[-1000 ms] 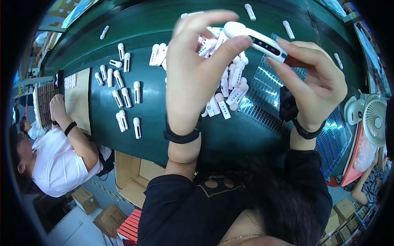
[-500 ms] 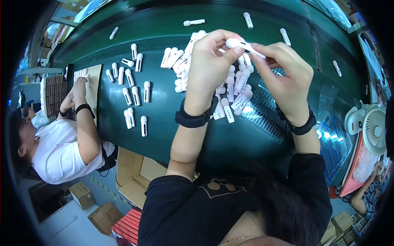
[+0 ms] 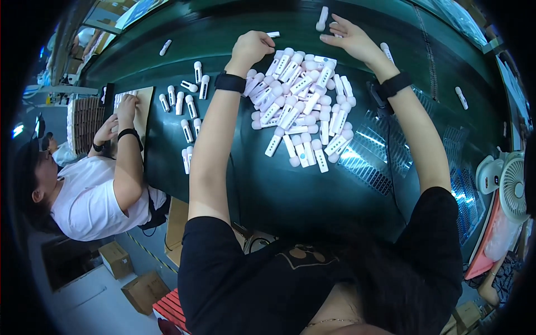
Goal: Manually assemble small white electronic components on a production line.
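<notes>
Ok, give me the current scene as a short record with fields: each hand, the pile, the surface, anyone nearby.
left hand: closed into a fist at the far edge of the pile, on a small white piece
right hand: open, fingers spread, beside a single white wand
pile: white wands with pink heads, heaped between the forearms
surface: dark green table
side group: loose wands to the left
nearby: co-worker in white shirt, hands on a board

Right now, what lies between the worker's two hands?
In the head view, bare green belt and one small white piece separate the left hand and right hand.
</notes>
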`<action>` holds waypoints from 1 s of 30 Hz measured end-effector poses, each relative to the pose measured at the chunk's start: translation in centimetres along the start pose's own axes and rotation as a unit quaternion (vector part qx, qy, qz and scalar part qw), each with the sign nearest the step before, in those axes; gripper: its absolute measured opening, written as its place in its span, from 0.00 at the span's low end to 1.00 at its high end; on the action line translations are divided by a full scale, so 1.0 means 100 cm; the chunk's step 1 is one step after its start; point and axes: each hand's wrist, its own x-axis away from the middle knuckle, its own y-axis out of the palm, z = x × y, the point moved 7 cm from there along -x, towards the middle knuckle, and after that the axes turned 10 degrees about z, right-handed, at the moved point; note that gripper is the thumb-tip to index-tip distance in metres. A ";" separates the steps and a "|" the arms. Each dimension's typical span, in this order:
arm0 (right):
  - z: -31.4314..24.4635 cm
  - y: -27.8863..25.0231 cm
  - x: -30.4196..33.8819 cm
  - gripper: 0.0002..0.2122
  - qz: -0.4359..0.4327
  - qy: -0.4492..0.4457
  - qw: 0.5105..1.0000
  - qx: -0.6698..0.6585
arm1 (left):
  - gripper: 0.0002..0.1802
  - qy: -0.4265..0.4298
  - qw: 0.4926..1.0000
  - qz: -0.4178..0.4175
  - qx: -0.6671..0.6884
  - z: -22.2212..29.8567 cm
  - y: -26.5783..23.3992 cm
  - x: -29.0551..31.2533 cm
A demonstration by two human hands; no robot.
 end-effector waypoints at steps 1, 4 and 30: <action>-0.008 -0.001 0.002 0.26 0.005 -0.070 0.993 0.095 | 0.08 0.006 1.000 -0.017 0.014 0.001 0.006 -0.003; -0.014 -0.012 0.006 0.27 0.016 -0.115 0.976 0.186 | 0.08 0.027 0.997 -0.063 0.030 0.001 0.017 -0.012; 0.012 0.030 0.023 0.10 -0.167 0.009 0.970 0.178 | 0.13 -0.259 0.933 -0.025 0.247 -0.049 0.021 -0.031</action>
